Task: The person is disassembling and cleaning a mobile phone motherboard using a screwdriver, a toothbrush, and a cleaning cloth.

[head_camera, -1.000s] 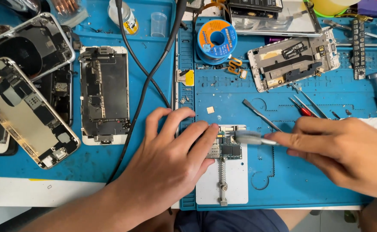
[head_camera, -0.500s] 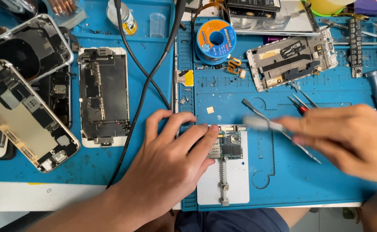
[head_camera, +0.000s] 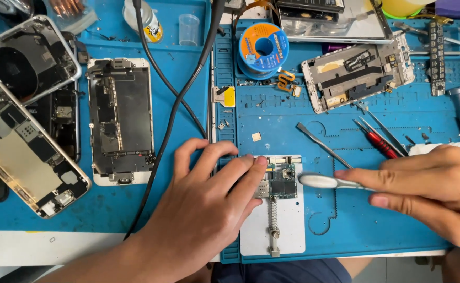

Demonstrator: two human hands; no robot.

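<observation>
I am looking down on a blue repair mat (head_camera: pixel 345 131) crowded with opened phones. My left hand (head_camera: pixel 209 204) is lying flat with fingers spread, its fingertips pressing the left edge of a small green circuit board (head_camera: pixel 280 181). That board is sitting clamped in a pale grey holder plate (head_camera: pixel 274 220) near the mat's front edge, at the centre of the view. My right hand (head_camera: pixel 429 191) is coming in from the right, closed around a pair of silver tweezers (head_camera: pixel 327 182) pinched between thumb and forefinger; the rounded end is lying just beside the board's right edge, and I cannot tell whether it is touching. Behind the board, a thin metal pry tool (head_camera: pixel 322 144) and a red-handled screwdriver (head_camera: pixel 379 141) are lying on the mat. A blue solder spool (head_camera: pixel 264 50) is sitting further back. A black cable (head_camera: pixel 177 105) is trailing across a stripped phone frame (head_camera: pixel 120 120) on the left.
</observation>
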